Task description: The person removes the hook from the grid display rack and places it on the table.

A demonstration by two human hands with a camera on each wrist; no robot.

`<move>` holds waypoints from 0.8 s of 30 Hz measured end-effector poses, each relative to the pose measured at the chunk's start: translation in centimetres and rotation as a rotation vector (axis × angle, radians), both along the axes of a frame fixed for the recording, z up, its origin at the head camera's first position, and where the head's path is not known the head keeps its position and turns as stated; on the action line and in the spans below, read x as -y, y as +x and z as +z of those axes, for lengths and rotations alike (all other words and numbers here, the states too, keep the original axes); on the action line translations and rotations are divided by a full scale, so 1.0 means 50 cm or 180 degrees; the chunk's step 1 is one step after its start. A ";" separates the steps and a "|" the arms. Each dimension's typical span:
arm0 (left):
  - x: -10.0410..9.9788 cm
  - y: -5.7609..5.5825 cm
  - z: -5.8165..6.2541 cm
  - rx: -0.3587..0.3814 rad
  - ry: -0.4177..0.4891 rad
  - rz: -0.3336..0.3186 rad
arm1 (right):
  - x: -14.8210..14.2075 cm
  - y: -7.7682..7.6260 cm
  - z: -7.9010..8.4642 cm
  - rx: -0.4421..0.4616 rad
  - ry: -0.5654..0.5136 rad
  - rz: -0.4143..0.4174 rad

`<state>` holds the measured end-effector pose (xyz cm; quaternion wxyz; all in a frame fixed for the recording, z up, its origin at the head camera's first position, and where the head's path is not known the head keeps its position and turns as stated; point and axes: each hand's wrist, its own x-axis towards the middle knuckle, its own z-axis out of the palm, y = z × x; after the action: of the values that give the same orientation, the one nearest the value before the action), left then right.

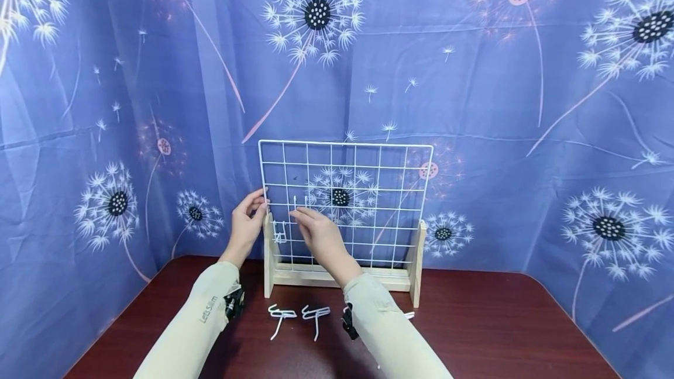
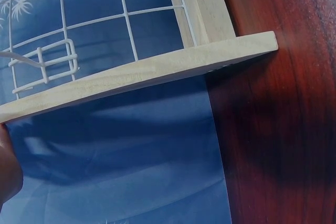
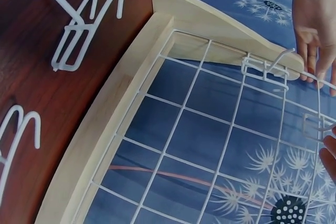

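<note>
A white wire grid panel (image 1: 363, 209) stands upright in a wooden stand (image 1: 342, 278). At its left edge, my left hand (image 1: 246, 224) pinches the wire frame just above the stand's left upright. Farther right, my right hand (image 1: 322, 237) holds a white wire hook (image 3: 311, 125) against the grid; its two bent prongs show above the fingertips in the head view, while the fingers hide part of it. Another white hook (image 1: 280, 237) hangs on the grid near the left upright, also visible as a hook (image 2: 59, 62) in the left wrist view.
Two white hooks, one on the left (image 1: 282, 313) and one beside it (image 1: 316, 312), lie on the dark red table (image 1: 500, 332) before the stand. Something white (image 1: 409, 314) is partly hidden by the right sleeve. A blue dandelion-print curtain (image 1: 474, 104) hangs behind.
</note>
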<state>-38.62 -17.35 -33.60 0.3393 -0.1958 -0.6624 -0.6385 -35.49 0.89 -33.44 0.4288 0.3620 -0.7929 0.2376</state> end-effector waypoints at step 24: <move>0.001 -0.002 -0.001 -0.0019 0.0031 -0.0026 | -0.055 0.050 0.015 -0.0373 0.0283 0.0171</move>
<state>-38.72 -17.39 -33.63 0.3396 -0.1988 -0.6575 -0.6425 -32.98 3.63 -32.69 0.4515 0.4151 -0.7662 0.1919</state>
